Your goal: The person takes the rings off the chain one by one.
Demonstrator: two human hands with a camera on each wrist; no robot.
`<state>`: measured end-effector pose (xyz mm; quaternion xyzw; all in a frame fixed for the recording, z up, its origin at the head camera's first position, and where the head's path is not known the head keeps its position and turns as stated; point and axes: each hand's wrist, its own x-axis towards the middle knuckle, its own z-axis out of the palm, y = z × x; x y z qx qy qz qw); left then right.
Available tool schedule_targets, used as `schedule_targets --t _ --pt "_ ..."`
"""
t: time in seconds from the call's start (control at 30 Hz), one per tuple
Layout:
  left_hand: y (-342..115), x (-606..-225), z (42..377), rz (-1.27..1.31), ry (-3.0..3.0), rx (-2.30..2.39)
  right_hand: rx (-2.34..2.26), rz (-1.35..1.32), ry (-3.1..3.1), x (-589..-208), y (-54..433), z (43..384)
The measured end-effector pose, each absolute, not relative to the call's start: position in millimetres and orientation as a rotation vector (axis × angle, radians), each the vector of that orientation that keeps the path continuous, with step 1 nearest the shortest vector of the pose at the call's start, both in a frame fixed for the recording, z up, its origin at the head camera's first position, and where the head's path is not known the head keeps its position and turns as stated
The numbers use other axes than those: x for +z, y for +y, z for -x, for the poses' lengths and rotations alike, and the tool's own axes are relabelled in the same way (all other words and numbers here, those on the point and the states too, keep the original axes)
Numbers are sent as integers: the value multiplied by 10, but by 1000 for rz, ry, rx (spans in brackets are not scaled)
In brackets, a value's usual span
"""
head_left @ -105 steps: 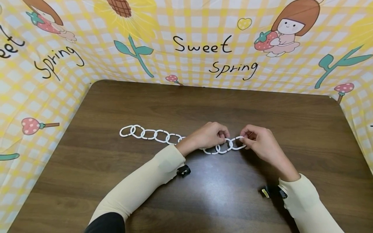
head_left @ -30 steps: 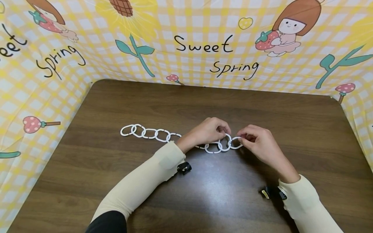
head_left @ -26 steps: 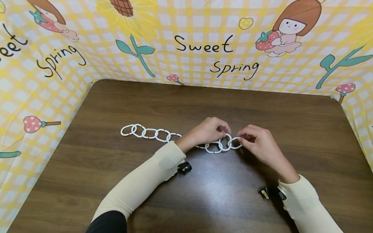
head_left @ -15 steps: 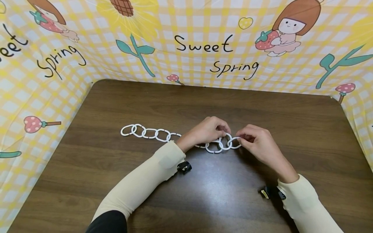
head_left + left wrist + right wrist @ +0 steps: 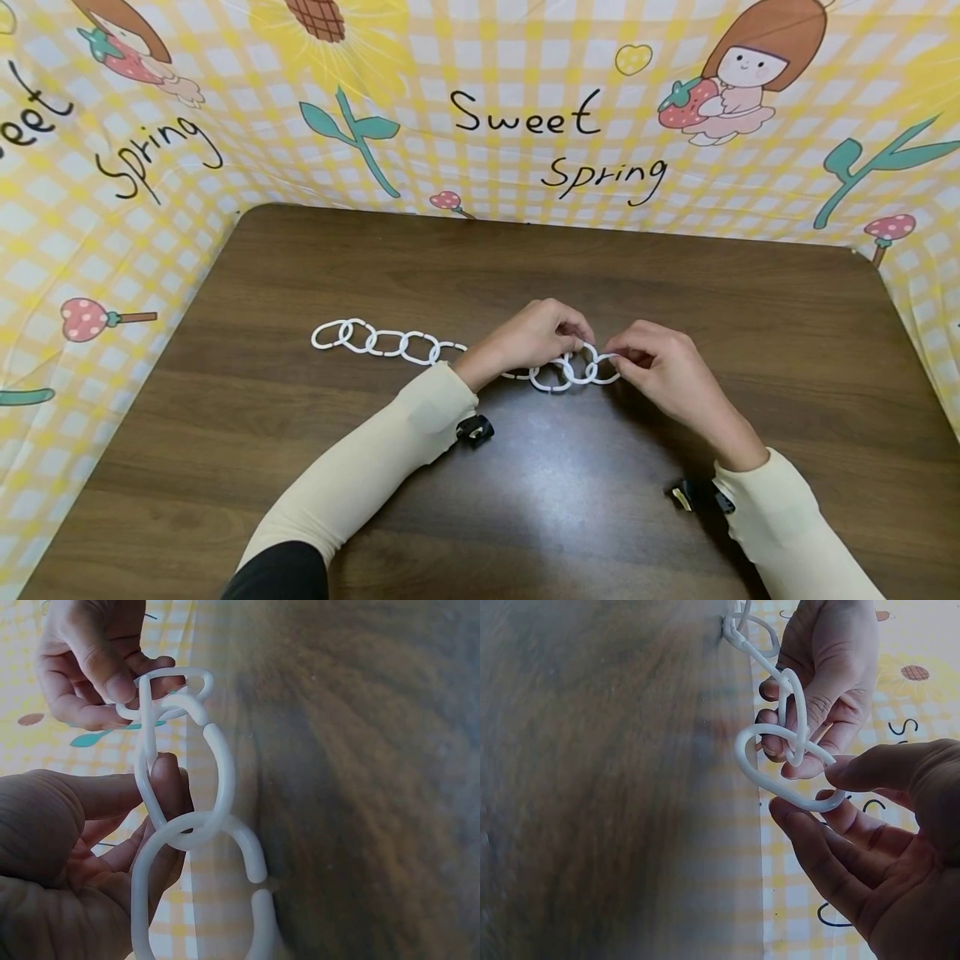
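Now the right hand (image 5: 663, 360) sits nearer the left hand (image 5: 538, 335) — each pinching a link (image 5: 801, 712) at the white chain's (image 5: 230, 780) right end, over the table (image 5: 420, 267) — likely slackening their joint for handling.

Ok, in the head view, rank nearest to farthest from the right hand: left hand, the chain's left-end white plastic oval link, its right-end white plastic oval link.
1. Right-end white plastic oval link: pinched by the right hand.
2. Left hand: to the right hand's left.
3. Left-end white plastic oval link: farthest left, on the brown table.
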<state>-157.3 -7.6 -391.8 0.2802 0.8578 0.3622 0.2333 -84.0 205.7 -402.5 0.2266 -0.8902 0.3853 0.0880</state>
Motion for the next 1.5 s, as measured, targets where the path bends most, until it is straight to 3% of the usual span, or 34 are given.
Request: schedule_targets --t 1.5 --pt "-49 -3902 1566 -752 2348 1019 1043 -739 -2616 -4017 2107 801"
